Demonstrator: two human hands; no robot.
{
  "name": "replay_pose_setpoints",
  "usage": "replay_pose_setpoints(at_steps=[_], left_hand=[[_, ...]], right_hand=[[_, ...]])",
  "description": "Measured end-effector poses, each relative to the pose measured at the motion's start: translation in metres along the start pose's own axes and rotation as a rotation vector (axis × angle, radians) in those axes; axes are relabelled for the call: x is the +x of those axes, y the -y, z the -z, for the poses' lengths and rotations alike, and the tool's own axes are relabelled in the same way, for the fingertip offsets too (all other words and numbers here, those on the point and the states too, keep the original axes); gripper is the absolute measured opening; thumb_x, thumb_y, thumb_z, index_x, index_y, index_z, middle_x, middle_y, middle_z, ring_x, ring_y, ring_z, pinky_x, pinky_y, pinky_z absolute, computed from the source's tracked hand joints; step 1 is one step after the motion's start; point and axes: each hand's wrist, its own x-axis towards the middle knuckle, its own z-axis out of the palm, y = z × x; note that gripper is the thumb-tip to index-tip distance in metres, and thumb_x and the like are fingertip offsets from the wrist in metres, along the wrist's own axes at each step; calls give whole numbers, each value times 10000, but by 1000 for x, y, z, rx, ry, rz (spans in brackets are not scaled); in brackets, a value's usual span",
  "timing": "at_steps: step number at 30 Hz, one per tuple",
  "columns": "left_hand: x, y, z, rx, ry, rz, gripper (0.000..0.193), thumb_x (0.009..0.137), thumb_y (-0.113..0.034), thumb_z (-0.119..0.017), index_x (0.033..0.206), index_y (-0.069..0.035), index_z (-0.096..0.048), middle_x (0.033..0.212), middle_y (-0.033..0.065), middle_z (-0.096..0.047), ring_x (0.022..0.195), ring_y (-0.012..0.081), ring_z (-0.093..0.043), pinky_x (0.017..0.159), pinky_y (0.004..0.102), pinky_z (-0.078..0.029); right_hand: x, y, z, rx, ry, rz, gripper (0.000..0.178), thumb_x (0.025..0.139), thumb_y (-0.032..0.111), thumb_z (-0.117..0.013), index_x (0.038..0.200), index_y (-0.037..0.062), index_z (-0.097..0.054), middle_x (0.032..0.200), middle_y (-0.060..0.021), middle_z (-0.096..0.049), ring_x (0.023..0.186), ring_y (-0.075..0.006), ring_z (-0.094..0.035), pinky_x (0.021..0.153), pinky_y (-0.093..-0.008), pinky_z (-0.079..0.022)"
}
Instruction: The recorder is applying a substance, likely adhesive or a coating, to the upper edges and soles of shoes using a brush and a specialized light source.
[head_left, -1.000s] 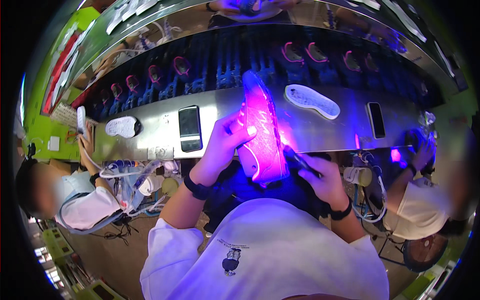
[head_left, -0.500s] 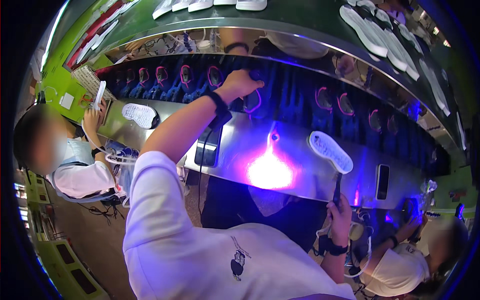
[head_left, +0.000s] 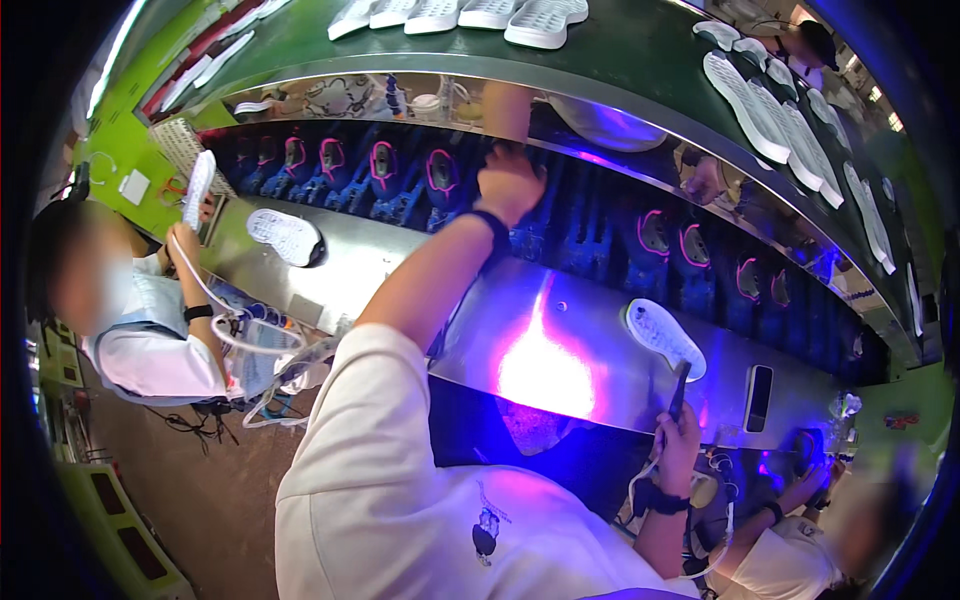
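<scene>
One slender dark tool (head_left: 680, 392), gripped by right fingers (head_left: 668, 430), points lengthwise toward the tabletop's (head_left: 610, 355) far edge; left fingers (head_left: 512, 168) indiscernible; two soles (head_left: 664, 338).

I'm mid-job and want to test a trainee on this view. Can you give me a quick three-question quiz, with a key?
1. Which of the wearer's hands grips the dark slim tool?
2. True or false: the wearer's left hand rests in the bright light patch on the bench.
3. The tool's tip appears closest to:
A) a black phone
B) a white sole
C) the shelf above

Key:
1. The right hand.
2. False; it is up at the blue rack.
3. B, though this view doesn't settle whether they touch.
</scene>
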Motion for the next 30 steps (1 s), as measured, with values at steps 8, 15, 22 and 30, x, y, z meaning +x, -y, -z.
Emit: replay_pose_setpoints(at_steps=[8, 15, 22, 30], left_hand=[[-231, 22, 73, -895, 393, -129, 196, 943, -92, -637, 1108, -2, -692, 969, 150, -714, 876, 277, -705, 751, 382, -572], [-273, 34, 56, -1490, 519, 371, 297, 1040, -77, -522, 1307, 33, -587, 928, 90, -688, 732, 113, -632, 623, 237, -523], [-269, 29, 56, -1340, 547, 263, 247, 1009, -88, -600, 1214, 46, -634, 783, 36, -651, 691, 72, -589, 618, 230, -496], [-246, -14, 144, -1055, 678, -39, 298, 904, -131, -737, 1171, -5, -692, 783, 38, -700, 670, 74, -633, 588, 232, -492]], right_hand=[[36, -21, -4, 121, 28, 107, 394, 964, 70, -634, 1340, -9, -551, 832, -19, -613, 534, -41, -483, 429, -207, -345], [32, -18, -6, 256, 49, 175, 351, 992, 59, -609, 1339, 21, -574, 833, -12, -637, 556, -31, -470, 469, -186, -345], [30, -26, -2, 390, -11, 228, 315, 1008, 57, -565, 1310, -30, -553, 874, -46, -653, 582, -63, -538, 479, -216, -403], [27, -32, 6, 389, 11, 161, 368, 985, 38, -601, 1348, 0, -555, 842, -33, -637, 584, -62, -535, 486, -218, -419]])
